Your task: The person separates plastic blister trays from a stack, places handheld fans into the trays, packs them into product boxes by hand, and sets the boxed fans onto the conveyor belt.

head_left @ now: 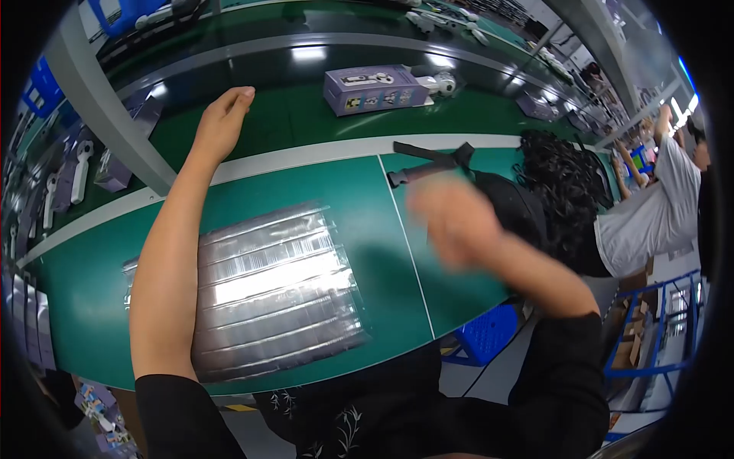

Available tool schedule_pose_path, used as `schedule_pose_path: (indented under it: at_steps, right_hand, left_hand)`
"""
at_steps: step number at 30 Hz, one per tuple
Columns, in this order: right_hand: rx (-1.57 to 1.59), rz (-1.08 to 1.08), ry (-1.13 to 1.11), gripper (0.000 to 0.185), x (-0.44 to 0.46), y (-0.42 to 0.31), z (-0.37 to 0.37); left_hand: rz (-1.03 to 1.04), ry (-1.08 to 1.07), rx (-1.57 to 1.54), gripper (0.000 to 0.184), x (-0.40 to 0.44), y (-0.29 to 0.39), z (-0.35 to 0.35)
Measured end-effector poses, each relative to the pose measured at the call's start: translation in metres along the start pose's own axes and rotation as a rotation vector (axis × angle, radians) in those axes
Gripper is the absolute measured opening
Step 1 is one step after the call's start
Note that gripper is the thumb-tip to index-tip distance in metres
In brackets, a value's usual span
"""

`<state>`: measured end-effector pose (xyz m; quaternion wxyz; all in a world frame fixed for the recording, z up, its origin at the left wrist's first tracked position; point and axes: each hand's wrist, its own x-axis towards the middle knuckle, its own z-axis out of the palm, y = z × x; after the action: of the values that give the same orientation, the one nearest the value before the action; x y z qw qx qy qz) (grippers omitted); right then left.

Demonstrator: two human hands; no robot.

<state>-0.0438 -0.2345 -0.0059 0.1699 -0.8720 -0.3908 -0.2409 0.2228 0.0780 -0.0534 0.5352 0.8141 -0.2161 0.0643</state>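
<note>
My left hand [220,126] reaches over the dark green conveyor belt [283,126], its fingers extended and nothing visible in them. Below that forearm, a flat glossy sheet of clear plastic sleeves [267,294] with barcode-like printing lies on the green worktop [390,306]. My right hand [455,218] is smeared by motion above the right part of the worktop, so its fingers cannot be made out. A black strap with a buckle [417,170] lies just beyond it. To the right of my left hand, a purple printed box [375,90] rests on the belt.
A white handheld device [442,83] sits against the box's right end. Dark curly hair [562,191] and a black bag-like item [508,203] occupy the right side. A metal post [111,107] rises at left; a blue crate [489,334] stands below the worktop. Other people are at far right.
</note>
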Motion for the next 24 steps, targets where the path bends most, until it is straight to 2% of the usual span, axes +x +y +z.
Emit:
schedule_pose_path:
  at_steps: [1,2,3,4,6,8,10,11,12,17,19,21,24]
  right_hand:
    - [0.031,-0.21,-0.133,0.018,-0.023,-0.048,-0.004]
    - [0.51,-0.313,-0.132,0.018,-0.036,-0.089,-0.003]
    - [0.664,-0.339,-0.204,0.02,-0.053,-0.131,-0.006]
    - [0.869,-0.226,-0.313,0.021,-0.074,-0.168,0.002]
    - [1.13,0.146,-0.498,0.022,-0.132,-0.218,0.05]
    - [1.032,0.212,-0.465,0.023,-0.177,-0.225,0.119]
    - [0.943,0.545,-0.659,0.023,-0.197,-0.209,0.197]
    - [0.878,0.676,-0.691,0.025,-0.212,-0.201,0.252]
    - [0.817,0.81,-0.729,0.026,-0.209,-0.194,0.27]
    - [0.863,0.899,-0.639,0.026,-0.246,-0.165,0.304]
    - [0.898,0.938,-0.613,0.026,-0.244,-0.146,0.311]
    - [0.939,0.958,-0.616,0.026,-0.249,-0.117,0.314]
    - [1.042,1.038,-0.579,0.026,-0.241,-0.112,0.318]
  left_hand:
    - [0.029,0.003,0.046,0.049,0.001,-0.001,-0.001]
    - [0.053,0.003,0.092,0.046,0.0,-0.002,-0.001]
    - [0.056,-0.016,0.084,0.046,-0.004,0.0,-0.002]
    - [0.077,-0.001,0.113,0.045,-0.006,0.003,-0.002]
    - [0.15,0.038,0.156,0.043,-0.013,0.009,0.0]
    - [0.154,0.015,0.174,0.043,-0.02,0.019,-0.003]
    - [0.131,0.009,0.203,0.043,-0.027,0.023,-0.004]
    - [0.124,-0.001,0.219,0.043,-0.026,0.024,-0.003]
    - [0.107,-0.015,0.234,0.043,-0.025,0.023,0.001]
    - [0.104,-0.036,0.28,0.042,-0.035,0.04,-0.001]
    - [0.034,-0.03,0.175,0.042,-0.042,0.035,-0.008]
    - [-0.069,-0.108,0.214,0.042,-0.054,0.031,-0.013]
    - [-0.192,-0.158,0.272,0.04,-0.055,0.045,-0.01]
